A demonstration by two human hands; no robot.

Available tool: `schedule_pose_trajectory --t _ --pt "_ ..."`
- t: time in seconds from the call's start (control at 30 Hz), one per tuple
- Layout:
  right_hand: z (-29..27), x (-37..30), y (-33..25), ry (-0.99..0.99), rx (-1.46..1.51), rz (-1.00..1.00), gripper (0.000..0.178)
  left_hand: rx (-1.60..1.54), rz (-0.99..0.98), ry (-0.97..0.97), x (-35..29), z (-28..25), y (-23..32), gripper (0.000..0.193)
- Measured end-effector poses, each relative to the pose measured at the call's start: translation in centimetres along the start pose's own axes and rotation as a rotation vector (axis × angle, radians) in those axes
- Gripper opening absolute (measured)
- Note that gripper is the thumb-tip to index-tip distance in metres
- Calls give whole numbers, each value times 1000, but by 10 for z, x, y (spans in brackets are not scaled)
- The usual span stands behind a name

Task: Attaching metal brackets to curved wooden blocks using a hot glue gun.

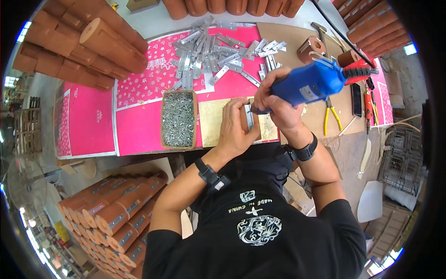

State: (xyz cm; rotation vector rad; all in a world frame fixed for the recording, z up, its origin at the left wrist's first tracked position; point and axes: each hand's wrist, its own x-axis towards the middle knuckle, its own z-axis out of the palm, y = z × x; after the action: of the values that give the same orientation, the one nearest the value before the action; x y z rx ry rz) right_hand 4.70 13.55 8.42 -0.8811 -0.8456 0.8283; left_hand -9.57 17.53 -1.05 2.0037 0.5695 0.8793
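My right hand [282, 103] is wrapped round a blue power screwdriver [306, 84], whose tip points left and down. My left hand [233, 123] is closed round a brown wooden piece [244, 120], holding it on a pale wooden board [210, 122]. Along that piece runs a metal strip [249, 116], and the screwdriver's tip is close beside it. Whether the tip touches a screw is too small to tell. Left of my left hand stands an open cardboard box [195, 114] full of small screws [179, 118].
Loose metal strips [204, 56] lie heaped beyond the box. Stacked brown cylinders [100, 42] stand far left, and more [111, 216] below the table. Yellow-handled pliers [331, 116], a phone [356, 100] and a hammer [320, 30] lie right. A black cable [341, 32] hangs to the screwdriver.
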Motion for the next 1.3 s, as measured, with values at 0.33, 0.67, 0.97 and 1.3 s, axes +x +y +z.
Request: schedule_pose_trajectory --t 0.33,0.67,0.97,1.3 --pt "-31 -38 -13 219 -101 -97 32 418 152 -380 24 -33 60 83" --pt "-42 -62 16 324 -254 -31 27 253 -126 -551 26 -58 51 102" --pt "-45 -55 25 273 -348 -53 30 86 -99 -545 25 -65 24 101" --pt "-70 -71 29 336 -343 14 35 -2 -77 -272 -21 -35 52 59"
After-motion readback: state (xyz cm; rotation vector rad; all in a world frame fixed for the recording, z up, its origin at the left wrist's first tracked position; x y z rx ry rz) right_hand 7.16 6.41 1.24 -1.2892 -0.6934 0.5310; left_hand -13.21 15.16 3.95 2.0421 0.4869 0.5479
